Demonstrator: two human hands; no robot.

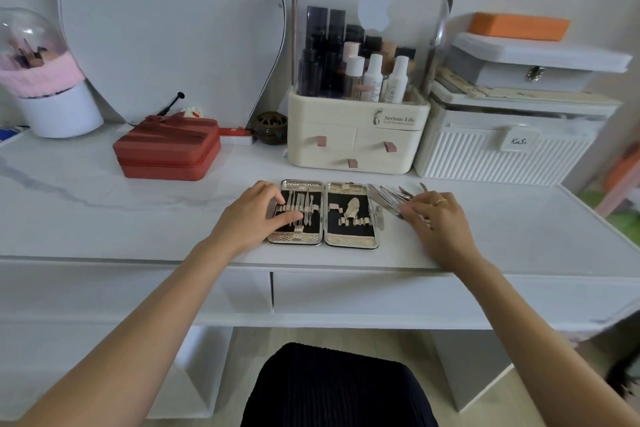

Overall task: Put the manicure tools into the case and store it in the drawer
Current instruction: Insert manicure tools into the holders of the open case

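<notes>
A gold-rimmed manicure case [349,239] lies open flat on the white tabletop, black lining up. Several slim metal tools sit in the loops of its left half. My left hand [256,218] rests on that left half, fingers laid over the tools there. To the right of the case lies a loose pile of metal manicure tools [391,198]. My right hand [440,222] is on this pile, fingertips touching the tools; whether it pinches one cannot be told. Two shut drawers [346,291] run below the table's front edge.
Behind the case stands a cream cosmetics organiser [356,146] with bottles under a clear cover. A red zip case [166,152] lies at back left, a white ribbed box [502,156] at back right. A mirror [166,28] and a brush holder [59,111] stand along the wall.
</notes>
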